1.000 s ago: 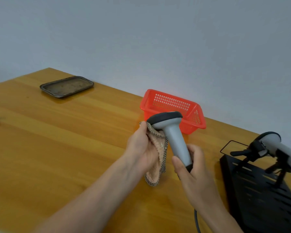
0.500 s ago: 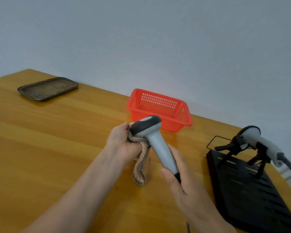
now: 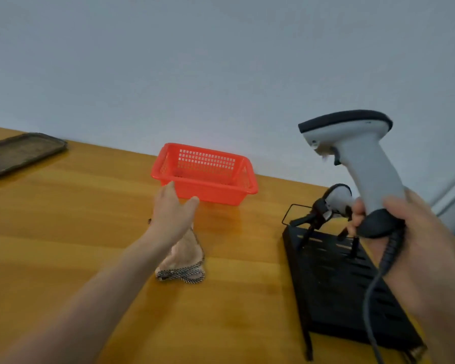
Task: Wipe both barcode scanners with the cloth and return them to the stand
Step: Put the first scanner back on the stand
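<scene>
- The right hand point(image 3: 415, 232) is wrapped around the lower end of the handle of a grey barcode scanner point(image 3: 363, 164), holding it upright above the near right part of the scene, with its dark-capped head pointing left.
- A dark coiled cable point(image 3: 381, 271) runs down from the base of that scanner, past the wrist and toward the bottom edge of the view.
- The left hand point(image 3: 172, 210) is spread flat with loose fingers, grasping nothing; it is reaching forward over the wooden counter point(image 3: 63, 232), with its fingertips just in front of the red basket point(image 3: 208, 185).
- The cloth point(image 3: 185, 261), beige with a dark checkered edge, lies crumpled on the counter directly under the left wrist. Whether the wrist touches it cannot be told.
- The black stand point(image 3: 339, 292) sits on the counter to the right, its slotted base sloping toward the camera.
- A second scanner point(image 3: 338, 199) rests in the stand's cradle at its far end, partly hidden behind the right hand's fingers.
- The red basket stands near the wall, between the cloth and the wall, well left of the stand.
- A dark metal tray point(image 3: 19, 153) lies at the far left of the counter, well apart from everything else.
</scene>
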